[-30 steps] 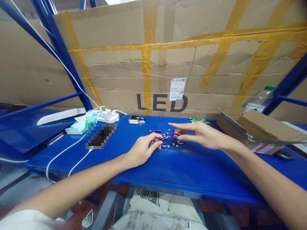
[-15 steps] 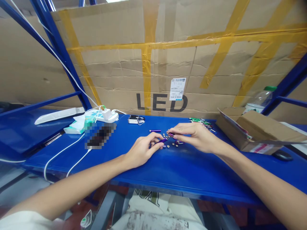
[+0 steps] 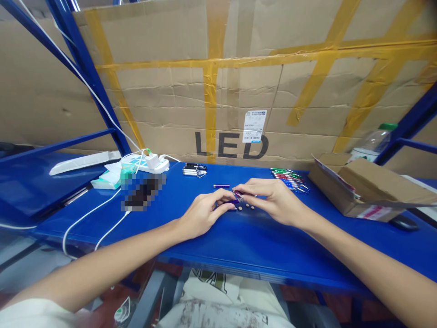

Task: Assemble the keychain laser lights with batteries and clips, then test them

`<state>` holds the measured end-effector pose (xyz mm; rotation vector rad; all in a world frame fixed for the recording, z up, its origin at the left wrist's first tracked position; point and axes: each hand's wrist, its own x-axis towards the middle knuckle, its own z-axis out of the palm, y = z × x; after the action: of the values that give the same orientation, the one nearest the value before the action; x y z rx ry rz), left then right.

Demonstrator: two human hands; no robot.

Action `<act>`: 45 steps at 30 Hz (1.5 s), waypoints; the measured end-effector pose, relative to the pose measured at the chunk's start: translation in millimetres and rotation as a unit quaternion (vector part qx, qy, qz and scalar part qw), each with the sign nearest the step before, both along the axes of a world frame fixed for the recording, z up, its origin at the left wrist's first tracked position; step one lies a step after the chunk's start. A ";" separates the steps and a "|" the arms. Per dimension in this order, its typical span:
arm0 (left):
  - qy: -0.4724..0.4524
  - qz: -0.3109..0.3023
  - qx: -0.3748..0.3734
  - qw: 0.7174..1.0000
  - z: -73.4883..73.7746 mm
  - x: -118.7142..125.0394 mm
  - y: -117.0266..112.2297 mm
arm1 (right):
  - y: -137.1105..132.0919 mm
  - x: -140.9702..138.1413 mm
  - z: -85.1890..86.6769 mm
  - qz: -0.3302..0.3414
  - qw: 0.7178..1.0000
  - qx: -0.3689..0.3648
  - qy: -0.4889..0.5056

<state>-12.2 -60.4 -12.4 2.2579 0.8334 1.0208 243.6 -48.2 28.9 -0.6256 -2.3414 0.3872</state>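
My left hand (image 3: 203, 213) rests on the blue table (image 3: 239, 241) with its fingers pinched on a small purple tube (image 3: 233, 201). My right hand (image 3: 273, 198) is closed in a pinch at the tube's right end, its fingertips meeting those of the left hand; what it holds there is too small to make out. Several small silver button cells (image 3: 246, 207) lie on the table just under the fingers. Another purple tube (image 3: 221, 186) lies a little farther back.
A bundle of black and silver mini lights (image 3: 194, 170) and a row of coloured ones (image 3: 289, 176) lie behind. An open cardboard box (image 3: 368, 189) stands at the right, a power strip (image 3: 146, 164) with white cables and a blurred dark object (image 3: 143, 192) at the left. A large LED carton (image 3: 232, 91) forms the back.
My right hand has moved left from the scattered parts and closed into a pinch against the tip of the purple tube. My left hand stays in place with the tube.
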 end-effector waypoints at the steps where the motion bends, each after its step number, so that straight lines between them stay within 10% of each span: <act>1: -0.002 -0.001 0.000 1.000 -0.1 -0.1 0.2 | -0.7 -0.5 0.0 0.001 1.000 0.004 0.000; 30: -0.003 0.024 0.043 0.999 2.1 -3.6 2.4 | -5.2 6.7 5.4 0.017 0.998 0.062 -0.028; 38: 0.040 0.073 0.107 0.991 -3.7 -3.6 2.7 | 0.4 16.0 10.6 -0.012 0.994 -0.062 -0.091; 45: 0.081 0.000 0.120 0.990 -2.3 -3.1 0.3 | -3.4 27.5 25.5 0.024 0.951 -0.250 -0.178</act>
<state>-15.3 -60.1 -14.7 2.5716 0.8131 0.9929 271.1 -51.6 54.4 -0.9404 -2.6162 0.9798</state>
